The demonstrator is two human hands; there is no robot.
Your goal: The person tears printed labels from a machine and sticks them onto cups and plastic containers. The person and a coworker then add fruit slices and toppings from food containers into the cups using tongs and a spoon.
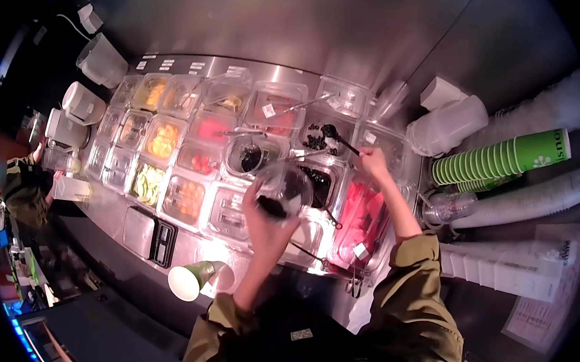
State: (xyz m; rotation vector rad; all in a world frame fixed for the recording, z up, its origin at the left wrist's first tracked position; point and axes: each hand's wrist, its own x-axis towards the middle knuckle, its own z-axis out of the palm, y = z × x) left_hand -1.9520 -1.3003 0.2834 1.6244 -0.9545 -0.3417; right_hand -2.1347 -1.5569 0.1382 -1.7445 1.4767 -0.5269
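Observation:
My left hand (pixel 268 229) is wrapped around a clear plastic cup (pixel 297 175), with something dark at its bottom. The cup is tilted above the front rows of topping containers. Between the fingers of my right hand (pixel 373 162) is the dark handle of a spoon (pixel 347 143). The spoon's black bowl carries dark pieces and sits over a clear container of small black round toppings (pixel 314 141). Close to my right forearm lies a container of bright red pieces (pixel 361 215). Another container with dark, glossy contents (pixel 318 183) is just right of the cup.
Lidded containers of yellow fruit (pixel 163 140) and green slices (pixel 148 187) fill the left side. A green and white paper cup (pixel 189 281) lies tipped near the front edge. Stacked green cups (pixel 497 160) lie at right. Another person's sleeve (pixel 21 178) shows at far left.

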